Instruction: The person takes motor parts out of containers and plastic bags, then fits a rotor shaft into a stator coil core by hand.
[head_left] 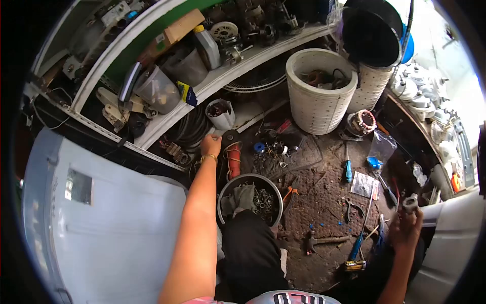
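Note:
My left hand (211, 145) reaches forward with its fingers curled, right beside the dark round head of a red angle grinder (233, 159). What these fingers close on, if anything, is hidden. At the right, my right hand (407, 230) is raised and closed around a short grey metal piece with a round opening (410, 203); its exact kind does not show. Close in front of my knee stands a round metal bowl (219, 206) holding small screws or bolts and a grey cloth.
A hammer (329, 240), pliers (354, 209), a blue screwdriver (348, 171) and orange-handled cutters (290, 191) lie on the dirty floor. Behind are a perforated white drum (321, 109), a motor stator (358, 124) and a loaded shelf (217, 71). A pale blue panel (116, 213) borders the left.

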Demonstrator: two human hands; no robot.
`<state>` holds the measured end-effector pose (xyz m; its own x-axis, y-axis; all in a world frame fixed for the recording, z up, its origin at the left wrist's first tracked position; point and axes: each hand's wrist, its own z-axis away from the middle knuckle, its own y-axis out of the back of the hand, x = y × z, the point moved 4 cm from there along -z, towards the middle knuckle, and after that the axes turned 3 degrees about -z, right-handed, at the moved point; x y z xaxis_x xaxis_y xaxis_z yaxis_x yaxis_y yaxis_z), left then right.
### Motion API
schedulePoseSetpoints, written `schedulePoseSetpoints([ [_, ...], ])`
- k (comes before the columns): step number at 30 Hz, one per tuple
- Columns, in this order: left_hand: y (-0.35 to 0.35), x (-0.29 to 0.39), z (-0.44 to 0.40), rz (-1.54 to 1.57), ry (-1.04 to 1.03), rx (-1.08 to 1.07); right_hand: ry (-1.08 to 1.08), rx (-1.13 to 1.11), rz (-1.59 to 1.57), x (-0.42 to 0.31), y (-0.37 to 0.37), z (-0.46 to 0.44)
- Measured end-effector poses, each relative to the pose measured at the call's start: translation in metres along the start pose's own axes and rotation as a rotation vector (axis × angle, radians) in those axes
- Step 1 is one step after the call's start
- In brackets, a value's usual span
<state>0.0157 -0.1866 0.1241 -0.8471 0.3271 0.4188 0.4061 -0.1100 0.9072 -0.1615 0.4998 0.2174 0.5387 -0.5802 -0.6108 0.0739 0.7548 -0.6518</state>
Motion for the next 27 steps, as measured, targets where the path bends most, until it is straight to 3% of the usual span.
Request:
schedulePoseSetpoints([
  [4,-0.015,-0.004,-0.052,-0.153,-0.064,0.229,0.085,0.026,0.052,-0.014,0.008,-0.015],
  [7,-0.022,0.005,-0.084,-0.286,-0.126,0.196,0.147,0.027,0.07,-0.028,0.016,-0.03],
  [8,-0.028,0.006,-0.096,-0.261,0.011,0.138,0.167,0.042,0.061,-0.032,0.016,-0.033],
  [11,-0.021,0.035,-0.098,-0.286,0.04,0.14,0.253,0.102,0.166,-0.04,0.024,-0.039],
  [12,-0.032,0.029,-0.116,-0.301,-0.035,0.114,0.24,0.243,0.174,-0.042,0.024,-0.038],
  [15,-0.042,0.04,-0.135,-0.408,-0.084,0.107,0.219,0.303,0.244,-0.053,0.047,-0.047],
  [16,-0.046,0.04,-0.143,-0.403,-0.061,0.077,0.272,0.429,0.225,-0.053,0.039,-0.046],
  [19,-0.05,0.038,-0.161,-0.429,0.043,0.04,0.341,0.247,0.217,-0.057,0.049,-0.056],
  [22,-0.045,0.044,-0.164,-0.51,0.085,-0.024,0.338,0.212,0.228,-0.056,0.056,-0.06],
  [25,-0.037,0.041,-0.169,-0.363,0.11,0.271,0.337,0.243,0.246,-0.056,0.056,-0.061],
  [27,-0.037,0.024,-0.189,-0.156,0.167,0.265,0.347,0.298,0.228,-0.057,0.056,-0.06],
])
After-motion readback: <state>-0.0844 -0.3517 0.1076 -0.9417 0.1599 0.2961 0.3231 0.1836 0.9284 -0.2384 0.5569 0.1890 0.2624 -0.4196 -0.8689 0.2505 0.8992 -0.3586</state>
